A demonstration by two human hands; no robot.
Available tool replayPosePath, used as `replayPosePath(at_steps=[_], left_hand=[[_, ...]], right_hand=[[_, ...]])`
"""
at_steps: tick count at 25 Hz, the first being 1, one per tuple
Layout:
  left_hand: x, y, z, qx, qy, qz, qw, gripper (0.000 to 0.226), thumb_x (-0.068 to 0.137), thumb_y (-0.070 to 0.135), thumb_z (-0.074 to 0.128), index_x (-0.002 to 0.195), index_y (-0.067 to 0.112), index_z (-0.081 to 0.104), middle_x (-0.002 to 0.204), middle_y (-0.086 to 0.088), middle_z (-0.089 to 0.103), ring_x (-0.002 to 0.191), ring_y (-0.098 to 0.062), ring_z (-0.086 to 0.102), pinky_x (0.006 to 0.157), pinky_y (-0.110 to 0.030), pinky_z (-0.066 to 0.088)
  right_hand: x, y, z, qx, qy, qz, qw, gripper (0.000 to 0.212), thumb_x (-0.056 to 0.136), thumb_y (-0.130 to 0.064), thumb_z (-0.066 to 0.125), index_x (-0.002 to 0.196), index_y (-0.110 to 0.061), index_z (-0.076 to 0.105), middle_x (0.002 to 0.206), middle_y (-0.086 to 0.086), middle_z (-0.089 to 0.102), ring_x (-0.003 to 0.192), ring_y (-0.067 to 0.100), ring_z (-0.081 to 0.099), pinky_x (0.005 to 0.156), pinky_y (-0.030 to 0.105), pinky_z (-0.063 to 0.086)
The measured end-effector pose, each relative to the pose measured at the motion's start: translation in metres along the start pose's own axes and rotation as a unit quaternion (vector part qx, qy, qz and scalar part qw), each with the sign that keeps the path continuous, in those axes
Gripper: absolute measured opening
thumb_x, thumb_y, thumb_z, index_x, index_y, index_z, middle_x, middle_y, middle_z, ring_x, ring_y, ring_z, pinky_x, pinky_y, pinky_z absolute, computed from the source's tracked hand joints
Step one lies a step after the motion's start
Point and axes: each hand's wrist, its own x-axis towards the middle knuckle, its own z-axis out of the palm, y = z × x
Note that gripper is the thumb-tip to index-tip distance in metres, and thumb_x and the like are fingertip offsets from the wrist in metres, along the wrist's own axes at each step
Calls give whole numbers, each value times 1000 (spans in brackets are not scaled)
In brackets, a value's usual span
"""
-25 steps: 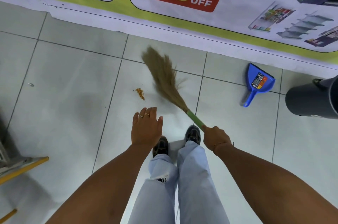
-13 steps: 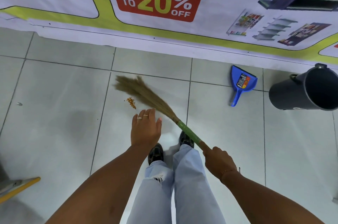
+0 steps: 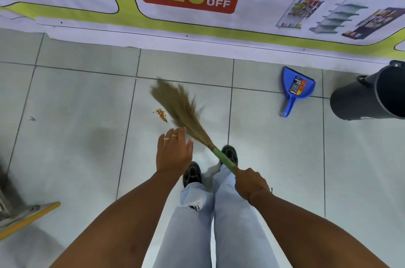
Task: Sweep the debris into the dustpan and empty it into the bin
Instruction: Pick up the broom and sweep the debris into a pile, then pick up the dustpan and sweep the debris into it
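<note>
A small pile of orange debris [image 3: 161, 115] lies on the grey tiled floor ahead of my feet. My right hand [image 3: 249, 183] grips the green handle of a straw broom [image 3: 182, 110], whose blurred bristles fan out just right of the debris. My left hand [image 3: 174, 152] hovers flat and empty, fingers together, near the broom's neck. A blue dustpan [image 3: 295, 89] rests on the floor to the right, near the banner. A dark grey bin [image 3: 359, 101] stands at the right edge, partly cut off.
A large printed banner [image 3: 65, 0] with a red "20% off" panel lies along the far side of the floor. A yellow-edged metal object [image 3: 26, 218] sits at the lower left. One small scrap [image 3: 31, 118] lies on the floor far left.
The broom's bristles swung from left of the debris, lying low, to upright and right of it. The view shifted slightly; my left hand stayed in place.
</note>
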Motion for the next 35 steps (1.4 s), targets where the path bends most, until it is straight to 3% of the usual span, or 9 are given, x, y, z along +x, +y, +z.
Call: replayPosePath(at_steps=[8,12,14,16,19,22,25,30,35], left_hand=[[-3,12,4,33,20,15,999,41,87,29,48,115,2,60,109,-18,71,108,-35,64,95,-50,48],[17,50,9,54,7,45,998,48,89,35,34,113,4,61,107,-15,72,106,-32,65,93,-48,49],[34,75,15,49,2,62,997,45,90,34,38,117,4,59,113,-15,70,112,-32,62,99,-48,46],[58,111,23,48,2,82,995,44,91,32,40,122,5,56,122,-15,65,119,-32,56,104,-48,40],[102,182,39,58,-2,110,992,42,94,31,43,126,4,53,126,-15,62,124,-31,53,108,-47,36],[151,257,59,64,14,110,992,42,92,32,42,120,4,57,118,-16,67,116,-32,59,101,-46,43],[208,330,96,78,10,103,992,39,90,30,49,116,3,59,109,-19,70,105,-36,64,93,-46,48],[294,431,195,91,-118,68,987,48,94,35,43,133,6,43,128,-20,58,122,-34,51,104,-43,36],[377,471,319,135,-200,116,963,45,95,38,39,129,9,44,127,-19,58,118,-34,52,100,-42,37]], right_hand=[[-25,31,14,41,73,-31,996,47,101,-29,27,147,-39,19,112,9,61,80,21,47,71,29,37],[3,53,-17,30,118,-63,991,49,100,-24,33,147,-35,24,114,13,63,89,31,64,66,31,45],[24,62,-36,-9,163,-92,982,48,91,-21,56,137,-31,46,85,14,71,61,31,66,50,30,52],[46,80,-68,-68,180,-99,976,47,71,-20,80,117,-25,68,55,11,65,38,27,58,38,20,37],[79,125,-128,-33,160,-104,981,44,95,-21,49,139,-28,45,91,16,69,78,33,66,59,32,41],[114,179,-171,-27,152,-112,982,44,98,-18,37,141,-29,39,107,13,66,97,34,63,75,38,48],[152,242,-206,-43,122,-148,980,45,98,-16,35,141,-27,39,112,13,65,102,34,62,83,40,47],[232,349,-219,-59,62,-192,978,50,96,-14,40,144,-24,34,117,14,64,102,36,62,85,37,48],[333,414,-178,-11,-3,-100,995,43,93,-8,44,135,-12,45,123,15,60,109,37,59,86,38,50]])
